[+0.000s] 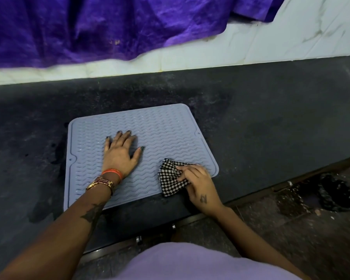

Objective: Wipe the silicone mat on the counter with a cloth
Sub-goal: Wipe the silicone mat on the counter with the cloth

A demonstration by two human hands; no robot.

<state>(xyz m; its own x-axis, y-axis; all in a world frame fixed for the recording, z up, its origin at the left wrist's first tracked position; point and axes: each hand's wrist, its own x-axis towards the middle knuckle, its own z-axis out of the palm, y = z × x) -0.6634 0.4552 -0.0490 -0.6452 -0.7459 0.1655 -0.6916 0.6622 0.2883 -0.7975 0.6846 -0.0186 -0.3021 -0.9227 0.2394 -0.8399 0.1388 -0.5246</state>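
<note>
A grey-blue silicone mat (162,126) with a wavy ribbed surface lies flat on the dark counter (271,118). My left hand (120,153) presses flat on the mat's middle, fingers straight and spread. My right hand (198,183) grips a black-and-white checked cloth (171,178) at the mat's near right corner. The cloth is bunched and rests partly on the mat and partly on the counter at the mat's near edge.
A purple fabric (89,27) hangs over the white tiled wall (291,37) behind the counter. The counter's front edge runs diagonally at the lower right. Below it, a dark object (335,193) lies on the floor.
</note>
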